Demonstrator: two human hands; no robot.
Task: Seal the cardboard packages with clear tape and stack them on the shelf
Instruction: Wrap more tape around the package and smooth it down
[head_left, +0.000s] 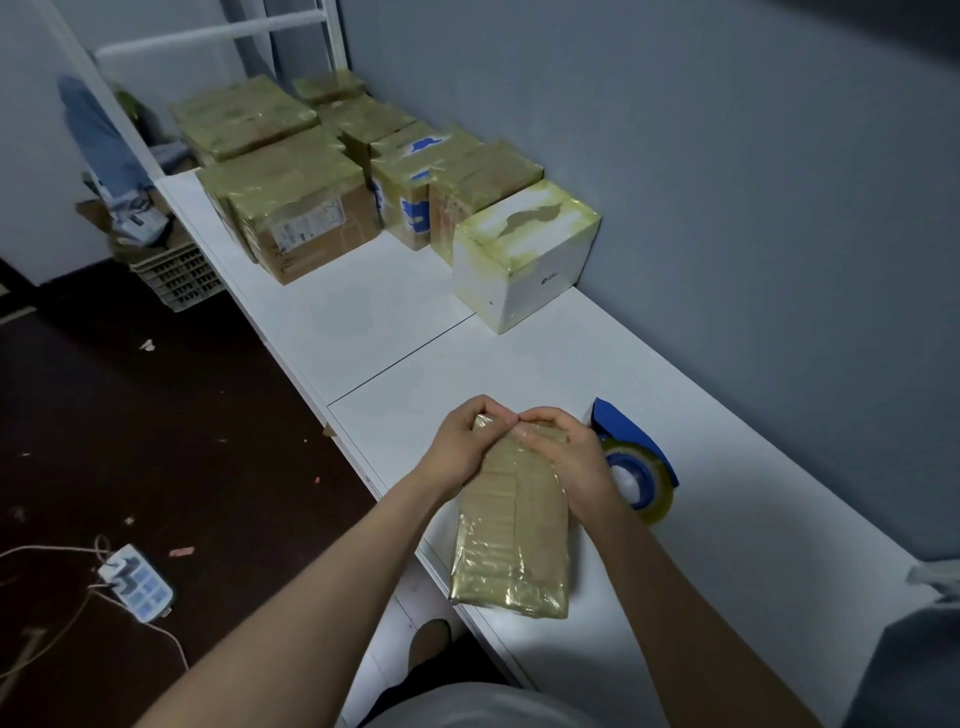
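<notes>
- Forearms, bare, come up from the near edge of the view and meet over the flat package (511, 545).
- Grey wall (727, 182) runs along the right side, from near to far.
- Dark floor (130, 415) fills the left, with small scraps scattered on it.
- White shelf top (727, 545) stretches from near right to far left along the wall, and a thin seam crosses it at mid-distance.
- Sealed cartons (311, 208), brown and glossy with clear tape, stand packed together at the far end, some stacked on others.
- White box (524, 254), taped over its top, stands at the near end of that group, against the wall.
- Pale slatted crate (179, 278) sits on the floor at far left, with clutter piled on it.
- Flat package, wrapped in clear tape, lies lengthwise on the near part of the shelf top, its near left corner at the shelf's left edge.
- Blue tape dispenser (636, 467) with a clear roll rests on the shelf top just right of the package, partly hidden by the right wrist.
- Left hand (467, 441) grips the package's far end, fingers curled over its edge.
- Right hand (566, 457) grips the same end from the right, its fingertips meeting those of the left hand.
- White power strip (137, 582) lies on the floor at near left, cords trailing from it.
</notes>
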